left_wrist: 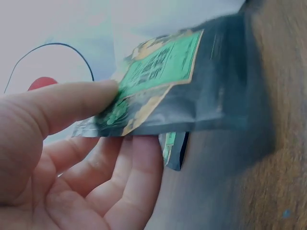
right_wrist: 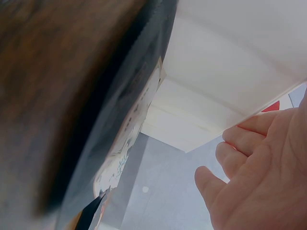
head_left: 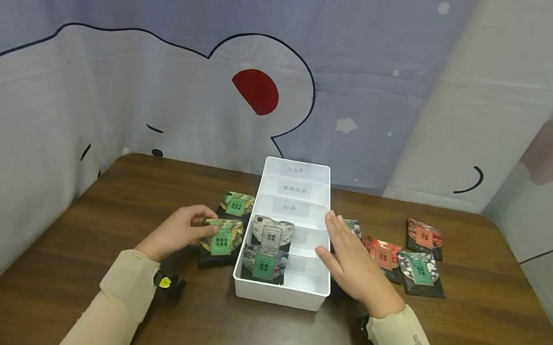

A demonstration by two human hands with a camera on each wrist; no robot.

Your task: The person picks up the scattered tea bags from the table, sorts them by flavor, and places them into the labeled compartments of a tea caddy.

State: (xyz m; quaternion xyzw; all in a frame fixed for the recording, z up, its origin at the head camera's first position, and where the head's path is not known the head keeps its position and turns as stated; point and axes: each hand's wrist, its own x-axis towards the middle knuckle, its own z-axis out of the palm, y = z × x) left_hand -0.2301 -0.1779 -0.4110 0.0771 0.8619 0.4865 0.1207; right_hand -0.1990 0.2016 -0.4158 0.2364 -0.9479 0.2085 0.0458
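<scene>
My left hand (head_left: 179,232) pinches the edge of a dark tea packet with a green label (head_left: 222,242), left of the white divided box (head_left: 278,295). In the left wrist view the thumb lies on top of this tea packet (left_wrist: 163,72) and the fingers are beneath. Behind it lies another green-labelled packet (head_left: 236,205). Inside the box, a grey-labelled packet (head_left: 271,233) and a green-labelled packet (head_left: 264,266) stand in the front compartments, on the left side. My right hand (head_left: 358,265), fingers straight, is at the box's right edge; in the right wrist view the fingertips meet its wall (right_wrist: 216,72).
Right of the box lie a red-labelled packet (head_left: 383,257), another red one (head_left: 424,237) and a green-labelled one (head_left: 420,273). One more packet (head_left: 354,226) is partly hidden behind my right hand. The box's back compartments bear printed labels. A patterned curtain (head_left: 187,96) hangs behind the table.
</scene>
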